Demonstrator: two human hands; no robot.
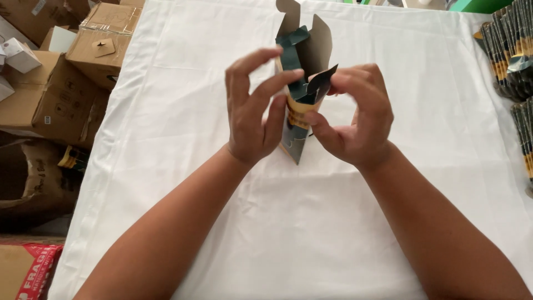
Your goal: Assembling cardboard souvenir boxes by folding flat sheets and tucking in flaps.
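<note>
A big table with a white cloth [311,233] filled most of the view. The cloth was bare in the middle and along the near edge, so there was lots of room there to move.

Past the table's left edge, brown cardboard boxes [61,83] sat piled on the floor, close to the cloth. At the right edge lay a stack of flat dark packs [513,50], all laid out in rows near the far right corner.

Both hands were up above the middle of the table, a bit toward the far edge. They held a small box [302,72] between them. It was dark green outside and brown inside. It stood up with its top flaps open, so the hands could get at the flaps.

The left hand [252,111] was curled around the left side of the box, with the fingers bent over a green flap. The right hand [355,122] pinched a dark flap with thumb and finger. The bottom corner of the box poked down toward the cloth; I could not tell if it touched.
</note>
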